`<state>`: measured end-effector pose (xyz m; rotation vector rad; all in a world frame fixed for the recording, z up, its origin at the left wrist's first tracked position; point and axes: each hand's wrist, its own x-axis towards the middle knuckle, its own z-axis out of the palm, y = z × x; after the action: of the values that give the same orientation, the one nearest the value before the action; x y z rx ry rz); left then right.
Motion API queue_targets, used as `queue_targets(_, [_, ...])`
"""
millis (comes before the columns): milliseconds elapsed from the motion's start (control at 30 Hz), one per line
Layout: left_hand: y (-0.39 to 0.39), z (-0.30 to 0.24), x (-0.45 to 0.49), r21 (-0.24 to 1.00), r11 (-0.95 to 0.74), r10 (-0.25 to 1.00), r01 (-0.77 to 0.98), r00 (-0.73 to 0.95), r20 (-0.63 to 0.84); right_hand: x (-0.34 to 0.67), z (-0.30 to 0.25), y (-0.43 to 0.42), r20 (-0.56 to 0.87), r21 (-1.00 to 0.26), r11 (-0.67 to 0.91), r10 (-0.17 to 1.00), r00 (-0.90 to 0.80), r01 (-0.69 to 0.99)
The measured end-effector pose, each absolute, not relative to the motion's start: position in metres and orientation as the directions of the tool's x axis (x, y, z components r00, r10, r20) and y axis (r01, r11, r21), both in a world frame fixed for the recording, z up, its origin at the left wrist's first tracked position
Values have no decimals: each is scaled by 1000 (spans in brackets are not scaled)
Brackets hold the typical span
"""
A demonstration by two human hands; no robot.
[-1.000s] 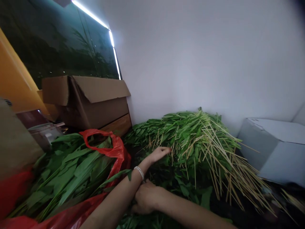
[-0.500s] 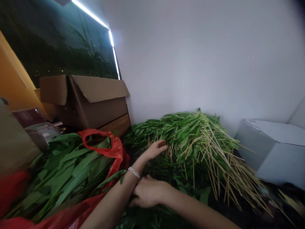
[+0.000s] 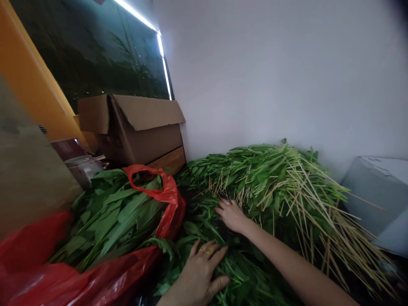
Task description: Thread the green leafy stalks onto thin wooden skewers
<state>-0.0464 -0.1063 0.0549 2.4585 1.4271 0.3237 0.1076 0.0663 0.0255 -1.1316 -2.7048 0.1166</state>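
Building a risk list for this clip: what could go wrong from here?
1. The gold ring on the left hand might snag the loose leaves around it.
2. The right hand is close to a jumble of pale stalks; its forearm could brush and scatter some.
3. The red bag gapes open, full of broad leaves; a knock might spill them.

Loose leaves [image 3: 244, 272]: dark green. Heaped leaves [image 3: 251, 163]: brighter green. Heap stems [image 3: 338, 221]: straw-yellow, pale green near leaves. Plastic bag [image 3: 121, 274]: plain red. Carton [image 3: 153, 142]: brown. Wall [image 3: 270, 76]: pale grey, lilac cast. Finger ring [image 3: 209, 251]: gold.
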Motion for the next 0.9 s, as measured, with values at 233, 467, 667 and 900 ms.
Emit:
queue_targets(233, [-80, 62, -55, 335, -461, 887, 822, 427, 174, 115, 35, 73, 200, -80, 675, 731, -652, 733])
queue_targets(467, [-74, 48, -53, 320, -502, 865, 803, 477, 159, 82, 32, 54, 242, -19, 837, 535, -809, 548])
queue_targets(667, [-88, 36, -60, 355, -481, 876, 802, 455, 159, 72, 30, 62, 297, -4, 855, 496, -816, 518])
queue_targets(900, [-85, 24, -61, 351, -462, 887, 814, 431, 167, 85, 72, 71, 425, -50, 804, 554, -716, 592])
